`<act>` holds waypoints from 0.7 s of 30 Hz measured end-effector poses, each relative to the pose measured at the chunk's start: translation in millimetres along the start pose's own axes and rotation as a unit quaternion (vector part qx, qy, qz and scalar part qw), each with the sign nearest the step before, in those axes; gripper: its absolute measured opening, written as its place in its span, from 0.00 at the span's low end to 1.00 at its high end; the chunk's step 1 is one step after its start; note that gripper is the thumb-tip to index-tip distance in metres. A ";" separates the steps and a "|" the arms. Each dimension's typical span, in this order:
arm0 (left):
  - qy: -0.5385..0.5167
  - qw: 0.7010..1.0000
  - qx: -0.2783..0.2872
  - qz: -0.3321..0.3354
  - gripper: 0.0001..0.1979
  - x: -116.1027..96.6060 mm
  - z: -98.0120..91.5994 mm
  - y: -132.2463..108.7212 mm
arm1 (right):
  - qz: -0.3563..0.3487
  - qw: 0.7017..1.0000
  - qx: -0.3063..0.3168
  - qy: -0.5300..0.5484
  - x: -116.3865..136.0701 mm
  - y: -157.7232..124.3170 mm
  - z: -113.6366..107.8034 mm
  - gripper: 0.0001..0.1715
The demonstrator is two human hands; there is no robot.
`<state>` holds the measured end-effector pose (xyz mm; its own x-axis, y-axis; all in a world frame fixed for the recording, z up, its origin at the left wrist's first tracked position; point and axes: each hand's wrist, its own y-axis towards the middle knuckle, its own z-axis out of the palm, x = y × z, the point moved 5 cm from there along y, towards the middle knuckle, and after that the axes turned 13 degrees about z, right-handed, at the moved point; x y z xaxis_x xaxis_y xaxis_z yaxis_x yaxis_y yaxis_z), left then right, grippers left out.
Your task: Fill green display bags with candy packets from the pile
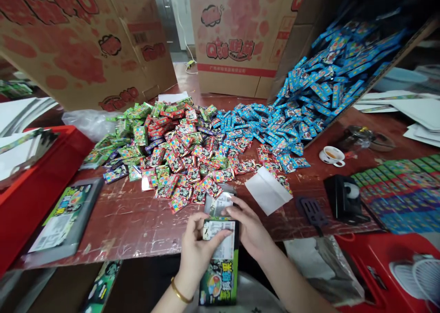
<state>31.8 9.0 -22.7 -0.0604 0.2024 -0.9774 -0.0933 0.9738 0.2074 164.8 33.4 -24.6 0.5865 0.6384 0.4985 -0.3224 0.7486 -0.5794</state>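
Two hands on a green-and-black box at the table edge, candy pile beyond

Green-and-black box with white label: bottom center, upright in view, in front of the near edge of the red-brown table. Left hand pinches it, thumb across the label, other fingers curled at the left edge; gold bangle on that wrist. Right hand is at the upper right corner, fingers bent over the top end; cannot tell if they pinch anything.

Just past the hands, a grayish package with a label, partly covered. Beyond it, a heap of small candy packets, red, green, some purple; blue packets spill from a tipped carton on the right and meet the heap. White paper lies right of the hands, near the packets. Farther right: cup with brownish liquid, black tape dispenser. Left side: red bin holding white sheets, and a clear-edged stack with a green-and-black top beside it.
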 end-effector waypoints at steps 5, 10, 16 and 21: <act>0.012 1.000 -0.005 -0.011 0.20 15.4 -8.6 1.1 | 0.036 0.995 0.058 0.079 -21.3 5.5 -1.4 0.20; -0.006 0.999 -0.012 0.034 0.14 8.2 -8.9 9.3 | 0.156 0.980 0.085 0.088 -26.9 21.4 -0.5 0.21; -0.026 0.997 -0.036 0.071 0.13 -1.6 -10.5 11.0 | 0.071 0.993 0.094 -0.033 -16.2 26.4 7.5 0.26; 0.003 0.999 -0.020 0.034 0.12 2.8 -20.7 9.4 | -0.147 0.972 0.014 -0.183 -14.0 8.2 2.7 0.29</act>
<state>10.2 16.6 -22.7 -0.0735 0.2672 -0.9608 -0.1286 0.9529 0.2748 151.9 31.1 -34.6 0.3543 0.4138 0.8386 -0.2047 0.9093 -0.3622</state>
